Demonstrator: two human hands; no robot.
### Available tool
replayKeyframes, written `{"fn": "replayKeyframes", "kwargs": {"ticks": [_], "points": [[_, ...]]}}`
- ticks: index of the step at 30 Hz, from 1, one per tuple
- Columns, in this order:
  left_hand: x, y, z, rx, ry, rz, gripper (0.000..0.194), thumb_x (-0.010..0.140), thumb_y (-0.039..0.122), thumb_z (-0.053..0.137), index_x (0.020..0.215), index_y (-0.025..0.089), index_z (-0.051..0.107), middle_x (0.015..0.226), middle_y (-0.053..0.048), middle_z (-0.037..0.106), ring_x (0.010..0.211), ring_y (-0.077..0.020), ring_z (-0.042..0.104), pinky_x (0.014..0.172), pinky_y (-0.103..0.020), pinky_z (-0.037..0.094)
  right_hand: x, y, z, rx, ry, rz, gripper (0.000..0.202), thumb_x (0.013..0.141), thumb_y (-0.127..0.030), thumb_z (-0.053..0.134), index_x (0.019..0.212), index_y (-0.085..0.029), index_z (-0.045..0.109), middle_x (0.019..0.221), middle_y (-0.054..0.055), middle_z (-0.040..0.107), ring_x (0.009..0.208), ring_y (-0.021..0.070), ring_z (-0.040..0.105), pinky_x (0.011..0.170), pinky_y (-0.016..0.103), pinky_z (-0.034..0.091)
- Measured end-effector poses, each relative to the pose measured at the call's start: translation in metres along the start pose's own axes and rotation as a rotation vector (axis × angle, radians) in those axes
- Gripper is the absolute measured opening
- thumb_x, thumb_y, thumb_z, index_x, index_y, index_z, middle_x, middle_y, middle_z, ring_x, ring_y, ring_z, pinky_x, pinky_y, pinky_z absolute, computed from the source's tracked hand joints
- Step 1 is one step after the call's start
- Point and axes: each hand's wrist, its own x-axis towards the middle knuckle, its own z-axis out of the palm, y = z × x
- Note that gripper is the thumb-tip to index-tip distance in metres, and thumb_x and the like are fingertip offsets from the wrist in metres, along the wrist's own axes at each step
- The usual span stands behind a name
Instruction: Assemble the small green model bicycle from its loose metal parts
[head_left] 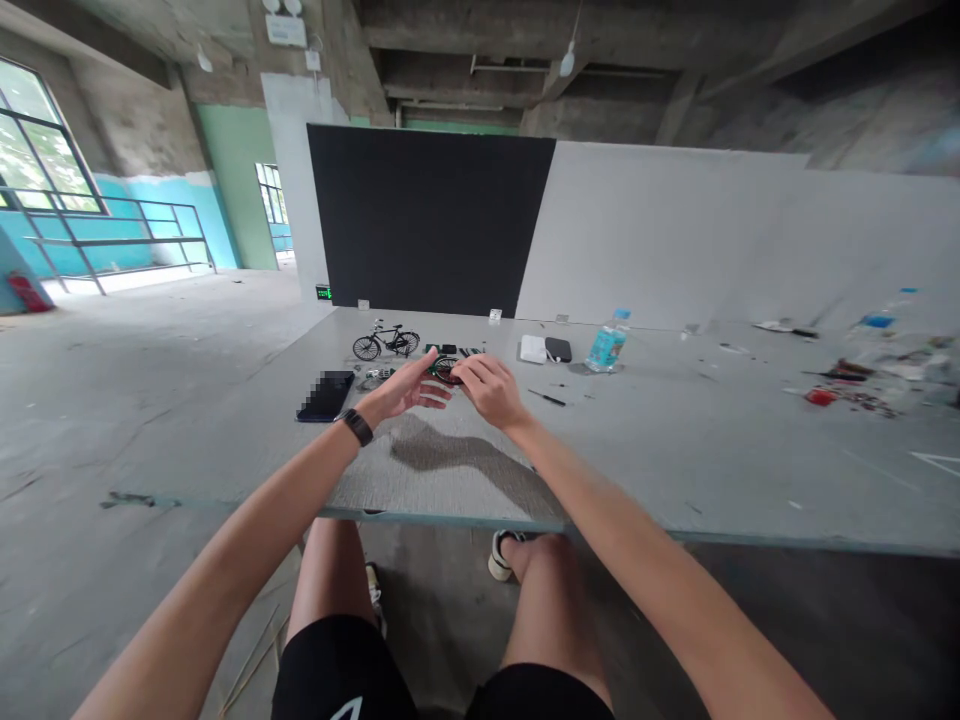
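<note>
A small black spoked wheel, like one from a model bicycle, is held above the table between my two hands. The bent fingers of my right hand pinch its right side; the fingertips are partly hidden. My left hand is on the wheel's other side, thumb raised and fingers apart; whether it touches the wheel is unclear. Behind and to the left stands a black model bicycle, upright on two wheels. Small dark parts lie just beyond my hands.
A dark tablet or phone lies left. Right of my hands are a screwdriver, a white item, a black item and a water bottle. Red-and-dark clutter sits far right. The table's front edge is above my knees.
</note>
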Motion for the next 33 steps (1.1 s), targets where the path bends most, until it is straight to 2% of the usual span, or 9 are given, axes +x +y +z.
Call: {"fn": "replayKeyframes", "kwargs": {"ticks": [4,7,12,15,18,20,24,30,33], "points": [[0.007,0.001,-0.021,-0.078,0.166,0.068,0.023,0.083,0.035,0.078,0.090,0.013,0.073,0.094,-0.013,0.076,0.078,-0.0187,0.073,0.086,-0.037,0.060,0.019,0.003,0.016,0.005,-0.060,-0.073,0.032,0.104,-0.022,0.039,0.113,-0.021,0.070,0.119,0.011,0.071,0.119,0.0265,0.059,0.105,0.044,0.044],[0.009,0.004,-0.040,-0.120,0.242,0.100,0.012,0.083,0.023,0.076,0.087,0.012,0.075,0.095,-0.014,0.077,0.085,-0.0195,0.073,0.094,-0.035,0.058,0.028,0.003,0.029,0.075,-0.088,-0.097,0.033,0.100,-0.015,0.042,0.120,-0.020,0.068,0.129,0.011,0.068,0.123,0.0260,0.058,0.107,0.045,0.045],[0.009,0.004,-0.049,-0.142,0.273,0.121,0.012,0.087,0.023,0.072,0.087,0.012,0.075,0.092,-0.013,0.076,0.087,-0.0196,0.073,0.094,-0.035,0.058,0.030,-0.004,0.041,0.156,-0.051,-0.039,0.040,0.094,-0.012,0.046,0.130,-0.022,0.063,0.141,0.009,0.061,0.134,0.0256,0.052,0.112,0.048,0.044],[0.014,-0.001,-0.045,-0.221,0.395,0.177,0.010,0.087,0.019,0.070,0.081,0.012,0.072,0.081,-0.010,0.075,0.076,-0.0153,0.071,0.091,-0.033,0.059,0.027,-0.009,0.041,0.185,-0.008,-0.022,0.039,0.096,-0.014,0.043,0.130,-0.023,0.062,0.142,0.009,0.060,0.135,0.0251,0.050,0.112,0.046,0.043],[0.020,-0.007,-0.045,-0.244,0.558,0.257,0.011,0.084,0.018,0.073,0.076,0.012,0.068,0.076,-0.009,0.073,0.075,-0.0154,0.071,0.088,-0.033,0.059,0.022,-0.010,0.041,0.187,0.017,0.091,0.031,0.097,-0.018,0.046,0.121,-0.022,0.065,0.128,0.011,0.065,0.123,0.0264,0.058,0.103,0.043,0.047],[0.023,-0.010,-0.047,-0.239,0.634,0.290,0.013,0.082,0.019,0.075,0.075,0.012,0.066,0.075,-0.008,0.073,0.077,-0.0163,0.072,0.086,-0.033,0.059,0.017,-0.009,0.044,0.162,-0.099,0.180,0.020,0.096,-0.028,0.054,0.108,-0.020,0.069,0.111,0.012,0.069,0.106,0.0264,0.063,0.092,0.040,0.051],[0.024,-0.012,-0.048,-0.229,0.616,0.310,0.011,0.081,0.019,0.075,0.077,0.012,0.067,0.079,-0.009,0.074,0.079,-0.0157,0.073,0.085,-0.032,0.058,0.008,-0.006,0.055,0.088,-0.393,0.313,0.026,0.086,-0.047,0.073,0.086,-0.021,0.071,0.094,0.010,0.071,0.088,0.0248,0.066,0.081,0.036,0.049],[0.021,-0.011,-0.035,-0.195,0.565,0.303,0.011,0.084,0.018,0.072,0.076,0.011,0.069,0.078,-0.009,0.074,0.077,-0.0146,0.071,0.086,-0.031,0.058,0.002,-0.002,0.076,0.081,-0.451,0.408,0.020,0.087,-0.036,0.074,0.072,-0.022,0.070,0.076,0.009,0.072,0.071,0.0217,0.067,0.066,0.030,0.046],[0.019,-0.010,-0.031,-0.167,0.571,0.309,0.013,0.083,0.019,0.073,0.075,0.011,0.068,0.079,-0.009,0.074,0.077,-0.0147,0.071,0.088,-0.033,0.057,0.001,0.004,0.077,0.092,-0.408,0.433,0.018,0.087,-0.027,0.071,0.071,-0.021,0.066,0.073,0.009,0.071,0.069,0.0218,0.066,0.063,0.030,0.045]]}}
